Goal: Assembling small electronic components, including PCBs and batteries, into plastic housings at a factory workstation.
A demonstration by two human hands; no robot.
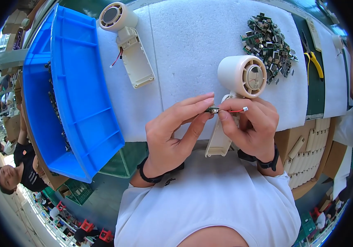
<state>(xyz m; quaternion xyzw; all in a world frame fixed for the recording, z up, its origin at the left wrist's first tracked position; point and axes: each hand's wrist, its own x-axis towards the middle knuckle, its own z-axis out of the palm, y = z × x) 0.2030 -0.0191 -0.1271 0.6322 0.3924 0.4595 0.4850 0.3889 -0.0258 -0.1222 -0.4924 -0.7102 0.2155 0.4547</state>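
Observation:
Between the fingertips of my left hand [176, 129] is a small green circuit board [212, 110] with a metal connector. My right hand [252, 123] pinches at the board's other end, by a red wire with a white plug [245, 109]. Under my hands is a cream handheld fan [235, 76], its round head away from me and its open, hollow handle [219, 140] toward me. My right hand lies across the handle and partly hides it. A second cream fan [135, 61] with an opened handle and loose wires lies farther left on the white foam sheet [184, 49].
A pile of small circuit boards [269, 45] sits at the far right of the foam. Beyond it lie yellow-handled pliers [315, 65]. On the left stands a large blue bin [81, 94] with boards inside. A cardboard box [283, 144] of cream parts is at my right.

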